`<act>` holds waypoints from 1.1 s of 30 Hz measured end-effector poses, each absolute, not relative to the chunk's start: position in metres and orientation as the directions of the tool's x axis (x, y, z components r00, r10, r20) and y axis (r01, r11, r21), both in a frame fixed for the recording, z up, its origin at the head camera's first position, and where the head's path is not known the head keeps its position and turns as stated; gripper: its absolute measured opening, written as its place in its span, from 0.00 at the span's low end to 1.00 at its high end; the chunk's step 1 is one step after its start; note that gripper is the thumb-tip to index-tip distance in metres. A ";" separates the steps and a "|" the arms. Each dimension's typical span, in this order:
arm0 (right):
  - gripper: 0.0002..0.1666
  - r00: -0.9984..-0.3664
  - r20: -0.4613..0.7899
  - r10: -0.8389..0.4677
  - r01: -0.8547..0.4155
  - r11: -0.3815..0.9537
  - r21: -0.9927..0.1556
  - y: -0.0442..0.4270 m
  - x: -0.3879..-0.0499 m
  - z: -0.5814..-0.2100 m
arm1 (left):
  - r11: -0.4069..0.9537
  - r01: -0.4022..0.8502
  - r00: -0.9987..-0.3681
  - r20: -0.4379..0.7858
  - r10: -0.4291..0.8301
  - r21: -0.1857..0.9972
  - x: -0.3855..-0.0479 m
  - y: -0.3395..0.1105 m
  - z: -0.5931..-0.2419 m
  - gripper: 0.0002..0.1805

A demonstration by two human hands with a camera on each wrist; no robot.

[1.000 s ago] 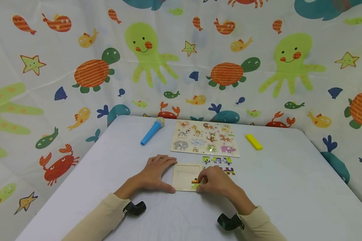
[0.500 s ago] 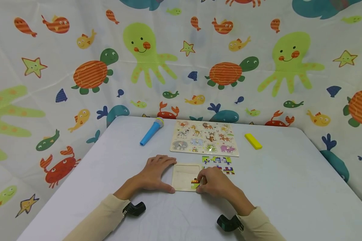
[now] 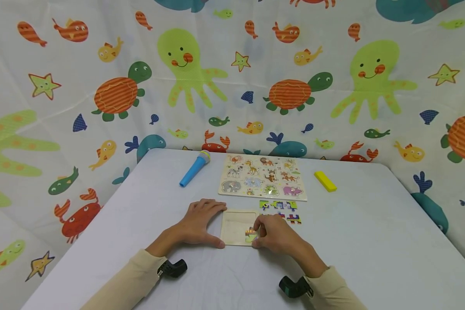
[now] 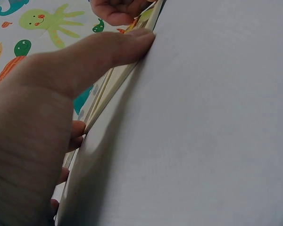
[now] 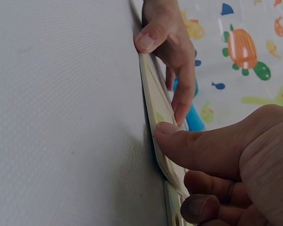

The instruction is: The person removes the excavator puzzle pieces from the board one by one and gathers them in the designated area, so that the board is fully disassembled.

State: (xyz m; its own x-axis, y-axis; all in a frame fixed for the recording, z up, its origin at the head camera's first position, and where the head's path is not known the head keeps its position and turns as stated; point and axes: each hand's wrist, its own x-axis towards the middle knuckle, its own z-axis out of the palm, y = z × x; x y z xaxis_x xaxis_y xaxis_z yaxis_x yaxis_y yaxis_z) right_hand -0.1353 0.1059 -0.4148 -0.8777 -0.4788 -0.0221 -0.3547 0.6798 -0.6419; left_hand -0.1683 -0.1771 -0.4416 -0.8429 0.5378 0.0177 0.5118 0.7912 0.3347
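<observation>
A shallow wooden puzzle tray point(image 3: 234, 224) lies at the middle of the table. My left hand point(image 3: 201, 224) holds its left side, thumb at the near corner and fingers at the far corner. One printed jigsaw piece point(image 3: 249, 235) sits in the tray's near right corner, looking slightly tilted. My right hand point(image 3: 277, 232) pinches this piece at its right side with curled fingers. In the right wrist view the right thumb point(image 5: 193, 146) lies on the tray's edge, and the index fingertip is hidden. Several loose jigsaw pieces point(image 3: 292, 206) lie beyond the right hand, partly covered by it.
An animal peg puzzle board point(image 3: 261, 177) lies behind the tray. A blue toy microphone point(image 3: 195, 169) is at the back left, a yellow block point(image 3: 325, 181) at the back right. A sea-creature cloth point(image 3: 232, 77) hangs behind the white table point(image 3: 372, 237).
The jigsaw piece under my right fingers has tipped a little and now looks paler with glare. Both hands stay at the same places on the tray.
</observation>
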 end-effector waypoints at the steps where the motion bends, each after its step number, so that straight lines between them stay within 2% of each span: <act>1: 0.17 -0.879 -0.022 -0.476 -0.352 0.680 -0.643 0.106 -0.135 -0.415 | 0.791 0.512 -0.843 0.018 0.537 0.335 -0.168 -0.177 -0.442 0.59; 7: 0.18 -0.886 -0.022 -0.463 -0.336 0.675 -0.657 0.105 -0.134 -0.415 | 0.794 0.505 -0.846 0.014 0.532 0.337 -0.169 -0.177 -0.442 0.59; 23: 0.09 -0.879 0.074 -0.472 -0.399 0.639 -0.658 0.104 -0.134 -0.418 | 0.790 0.511 -0.844 0.023 0.537 0.339 -0.169 -0.178 -0.442 0.59; 33: 0.08 -0.889 0.068 -0.453 -0.376 0.637 -0.673 0.104 -0.133 -0.418 | 0.790 0.510 -0.843 0.017 0.537 0.340 -0.169 -0.178 -0.443 0.60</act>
